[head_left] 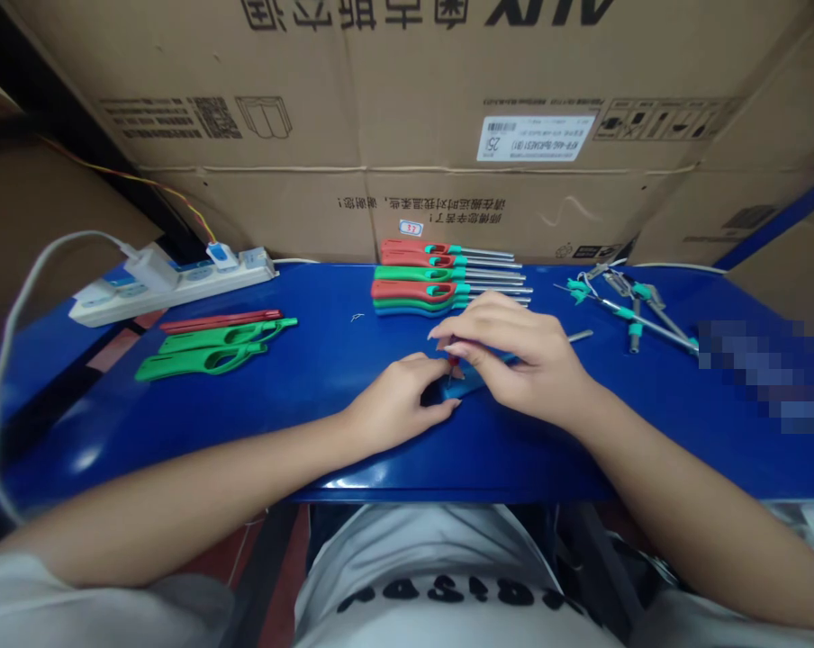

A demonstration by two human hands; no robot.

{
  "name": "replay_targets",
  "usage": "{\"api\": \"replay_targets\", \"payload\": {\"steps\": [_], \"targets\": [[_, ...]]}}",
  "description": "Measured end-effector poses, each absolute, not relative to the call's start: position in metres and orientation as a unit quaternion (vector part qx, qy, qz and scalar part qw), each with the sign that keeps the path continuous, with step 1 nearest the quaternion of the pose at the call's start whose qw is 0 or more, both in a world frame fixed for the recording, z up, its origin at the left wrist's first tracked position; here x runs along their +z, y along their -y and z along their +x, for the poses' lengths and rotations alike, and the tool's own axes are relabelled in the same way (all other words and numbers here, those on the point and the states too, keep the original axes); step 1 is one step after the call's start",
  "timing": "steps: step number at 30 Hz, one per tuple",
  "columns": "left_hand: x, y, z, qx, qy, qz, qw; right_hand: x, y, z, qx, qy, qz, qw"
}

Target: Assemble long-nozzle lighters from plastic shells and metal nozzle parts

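While the left hand clasps and the right hand pinches a blue lighter body lying on the blue table near its front edge, that piece looks half-built, with green shells and loose metal tubes unused beyond and a stack of finished lighters farthest back

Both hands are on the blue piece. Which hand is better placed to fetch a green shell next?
Left, probably. The green shells lie out to the side of the left hand, with only bare table between. The right hand would have to cross over the blue piece.
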State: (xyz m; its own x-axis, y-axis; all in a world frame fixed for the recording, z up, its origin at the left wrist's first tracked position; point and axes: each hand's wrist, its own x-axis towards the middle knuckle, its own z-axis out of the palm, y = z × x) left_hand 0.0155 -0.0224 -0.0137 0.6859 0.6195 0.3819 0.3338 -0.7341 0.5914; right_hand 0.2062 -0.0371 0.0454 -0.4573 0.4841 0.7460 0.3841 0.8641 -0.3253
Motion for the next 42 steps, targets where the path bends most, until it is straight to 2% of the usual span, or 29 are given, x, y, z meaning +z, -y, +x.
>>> {"api": "replay_targets", "payload": {"steps": [9,11,13,17,29,31,36,38,42], "targets": [[-0.016,0.024,0.018,0.301,-0.278,0.883,0.231,0.042,0.042,0.198,-0.096,0.848,-0.253,0.456],[-0.016,0.024,0.017,0.295,-0.286,0.883,0.228,0.04,0.043,0.198,-0.085,0.856,-0.257,0.441],[-0.015,0.024,0.017,0.287,-0.293,0.881,0.237,0.039,0.041,0.199,-0.025,0.864,-0.263,0.428],[-0.012,0.025,0.016,0.291,-0.298,0.874,0.249,0.041,0.037,0.201,0.079,0.844,-0.261,0.461],[-0.018,0.025,0.018,0.277,-0.329,0.87,0.24,0.036,0.043,0.194,-0.092,0.853,-0.23,0.459],[-0.017,0.025,0.018,0.282,-0.324,0.87,0.243,0.036,0.041,0.196,-0.073,0.856,-0.243,0.451],[-0.016,0.024,0.018,0.294,-0.314,0.864,0.261,0.042,0.039,0.2,0.104,0.843,-0.247,0.466],[-0.017,0.024,0.018,0.298,-0.312,0.865,0.256,0.043,0.039,0.2,0.102,0.84,-0.248,0.472],[-0.018,0.024,0.018,0.3,-0.311,0.869,0.242,0.044,0.04,0.199,0.02,0.847,-0.249,0.469]]}}
